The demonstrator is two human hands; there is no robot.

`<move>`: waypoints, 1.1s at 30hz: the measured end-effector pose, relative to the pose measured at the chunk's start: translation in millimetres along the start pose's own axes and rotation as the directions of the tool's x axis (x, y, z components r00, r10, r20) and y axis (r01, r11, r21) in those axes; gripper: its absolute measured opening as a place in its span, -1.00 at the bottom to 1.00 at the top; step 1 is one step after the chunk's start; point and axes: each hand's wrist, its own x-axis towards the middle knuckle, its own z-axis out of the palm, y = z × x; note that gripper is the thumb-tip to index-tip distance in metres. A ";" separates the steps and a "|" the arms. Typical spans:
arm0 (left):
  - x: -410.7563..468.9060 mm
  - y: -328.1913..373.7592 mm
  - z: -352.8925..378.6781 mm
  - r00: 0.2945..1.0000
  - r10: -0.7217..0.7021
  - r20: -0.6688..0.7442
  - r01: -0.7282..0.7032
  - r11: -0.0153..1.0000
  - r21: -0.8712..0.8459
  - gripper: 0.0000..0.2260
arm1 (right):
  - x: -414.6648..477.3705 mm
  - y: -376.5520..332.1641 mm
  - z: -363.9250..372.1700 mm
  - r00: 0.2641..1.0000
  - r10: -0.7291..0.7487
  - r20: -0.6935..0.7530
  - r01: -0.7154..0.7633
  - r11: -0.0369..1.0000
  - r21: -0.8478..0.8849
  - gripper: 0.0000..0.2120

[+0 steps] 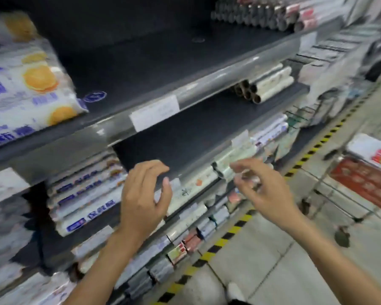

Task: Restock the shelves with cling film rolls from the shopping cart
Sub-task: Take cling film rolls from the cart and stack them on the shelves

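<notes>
Left hand and right hand hover with loose, empty fingers; the shelf holds few rolls, so most restocking looks undone.

A shop aisle: dark shelves with price tags, packaged rolls and a shopping cart.

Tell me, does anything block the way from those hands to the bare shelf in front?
Nothing visible does. The left hand and the blurred right hand hover before the open front of the bare shelf; its few rolls lie at the far right end.
</notes>
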 end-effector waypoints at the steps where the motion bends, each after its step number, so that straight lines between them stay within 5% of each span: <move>1: -9.2 12.5 25.1 0.991 -0.076 0.108 0.087 0.991 -0.103 -0.80 | -32.1 21.6 -4.6 0.995 0.100 -0.019 -0.100 0.995 -0.004 -0.77; 6: -61.9 71.7 133.3 0.766 -0.237 0.597 0.478 0.831 -0.283 -0.66 | -173.1 102.5 -43.7 0.833 0.526 -0.172 -0.533 0.846 0.005 -0.85; 10: -86.5 125.1 214.8 0.590 -0.160 0.791 0.543 0.804 -0.242 -0.78 | -252.2 146.7 -91.0 0.637 0.713 -0.293 -0.730 0.680 0.067 -0.83; 13: -86.1 168.5 280.4 0.513 -0.062 0.856 0.520 0.816 -0.253 -0.63 | -292.3 186.4 -131.7 0.519 0.779 -0.353 -0.803 0.585 0.112 -0.83; 21: -56.7 273.9 420.5 0.443 0.137 0.886 0.356 0.880 -0.314 -0.56 | -321.1 276.3 -251.5 0.425 0.829 -0.363 -0.869 0.486 0.093 -0.61; 33: 45.8 343.9 619.2 0.463 0.370 0.806 0.166 0.856 -0.489 -0.69 | -252.2 434.7 -361.5 0.306 0.864 -0.401 -0.908 0.391 0.151 -0.86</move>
